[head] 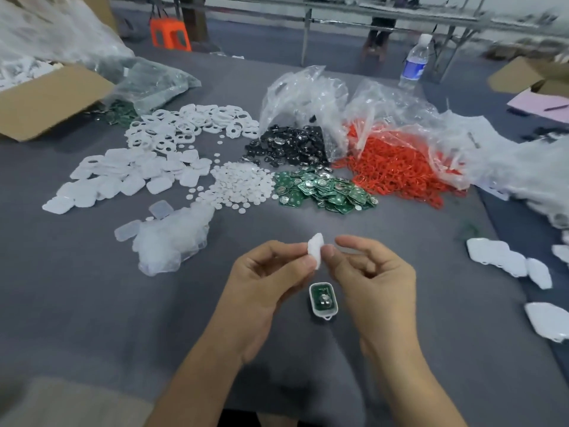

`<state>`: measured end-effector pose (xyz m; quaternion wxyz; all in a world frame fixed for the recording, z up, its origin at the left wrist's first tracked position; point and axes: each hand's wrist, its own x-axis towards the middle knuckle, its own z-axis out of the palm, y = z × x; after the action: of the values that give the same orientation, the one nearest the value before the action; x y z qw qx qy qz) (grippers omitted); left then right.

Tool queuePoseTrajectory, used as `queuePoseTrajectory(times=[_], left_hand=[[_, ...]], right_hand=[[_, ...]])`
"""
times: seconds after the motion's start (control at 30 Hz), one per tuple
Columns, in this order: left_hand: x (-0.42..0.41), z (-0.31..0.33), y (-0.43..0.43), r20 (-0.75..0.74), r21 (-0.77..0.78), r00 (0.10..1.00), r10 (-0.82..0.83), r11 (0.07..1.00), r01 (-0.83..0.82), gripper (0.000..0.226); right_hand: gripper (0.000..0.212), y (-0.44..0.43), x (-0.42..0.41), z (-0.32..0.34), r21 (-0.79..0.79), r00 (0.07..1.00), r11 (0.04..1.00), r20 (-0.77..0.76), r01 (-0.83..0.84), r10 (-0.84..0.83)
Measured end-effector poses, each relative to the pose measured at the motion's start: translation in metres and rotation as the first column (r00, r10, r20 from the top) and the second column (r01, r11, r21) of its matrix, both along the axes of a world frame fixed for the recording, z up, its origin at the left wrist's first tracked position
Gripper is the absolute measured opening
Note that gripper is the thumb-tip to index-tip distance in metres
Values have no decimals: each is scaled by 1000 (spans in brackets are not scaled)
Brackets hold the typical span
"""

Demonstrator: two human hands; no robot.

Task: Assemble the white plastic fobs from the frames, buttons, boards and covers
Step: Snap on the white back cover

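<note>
1. The left hand and the right hand meet above the near middle of the grey worktop. A small white cover stands tilted between their fingertips.
2. The left grip is narrow: thumb and forefinger pinch the cover's left edge, and the other fingers curl loosely beneath.
3. The right grip is narrow too. The thumb presses the cover's right edge and the forefinger bends just above it.
4. Just nearer than the cover, between the two wrists, a white frame lies flat on the worktop. A green board sits inside it, and neither hand touches it.
5. Farther off lie the stocks:
   - ring-shaped frames at the far left;
   - plain covers nearer on the left;
   - round white buttons in the middle;
   - loose green boards just right of the buttons;
   - black pieces behind them, spilling from a clear bag;
   - red loops to the right.
6. White fobs lie near the right edge, well apart from both hands.
</note>
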<state>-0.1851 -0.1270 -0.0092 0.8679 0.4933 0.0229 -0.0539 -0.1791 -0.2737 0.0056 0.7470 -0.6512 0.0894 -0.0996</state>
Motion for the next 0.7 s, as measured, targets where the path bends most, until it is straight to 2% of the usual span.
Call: queuePoseTrajectory(times=[0.1,0.2,0.4,0.5,0.57,0.6,0.67,0.7], left_hand=[[-3,-4,-9,3,7,1000,25,1000,-25,21],[-6,-6,-15,7,-3,1000,30,1000,-30,20],[-11,-11,-17,-12,-14,999,-52,999,52,21],[-12,-11,-15,-22,31,993,-112,993,113,24],[-12,-12,-14,-5,111,993,-121,986,121,23],[-12,-13,-14,10,158,993,-122,980,118,22],[-11,-14,-16,26,227,993,-115,968,106,22],[-10,-15,-17,20,247,993,-113,963,104,22]], right_hand=[[20,-5,-4,-2,24,1000,999,-9,-24,24],[25,-12,-8,-2,11,991,991,-18,-132,132],[28,-24,-11,-2,91,981,978,-15,-189,191],[30,-29,-12,-2,65,974,972,-11,-226,227],[31,-33,-12,0,-67,968,966,-9,-251,251],[31,-36,-11,0,-202,965,945,-5,-259,263],[34,-41,-11,1,-481,951,833,-4,-274,310],[39,-43,-11,1,-557,938,777,-10,-293,347]])
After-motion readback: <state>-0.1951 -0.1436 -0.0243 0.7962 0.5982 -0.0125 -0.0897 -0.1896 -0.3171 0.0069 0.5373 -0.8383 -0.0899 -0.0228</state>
